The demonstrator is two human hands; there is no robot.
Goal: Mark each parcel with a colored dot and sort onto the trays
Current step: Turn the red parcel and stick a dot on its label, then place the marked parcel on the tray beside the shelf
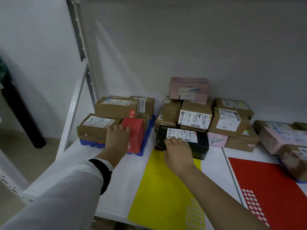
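White shelf (129, 180) surface is seen under everything. Two sticker sheets are laid on it: a yellow sheet (159, 188) beneath the right hand's wrist and a red sheet (269, 180) further to that hand's right, each with a patch of pale rounds (194, 213) where dots are judged to have been peeled off. An unsorted pile of parcels (229, 120) is stacked just beyond the right hand. A blue tray (147, 135) under the left hand is already loaded with brown cartons, so part of the sorting is judged done. On the tray's near edge a red parcel (136, 136) is held by the left hand (117, 138), fingers curled over its top. A black parcel (197, 146), labelled 2-1, is gripped at its near end by the right hand (178, 155), at the yellow sheet's far end. No coloured dot can be made out on it, so marking and traying are judged outstanding, as for the pile.
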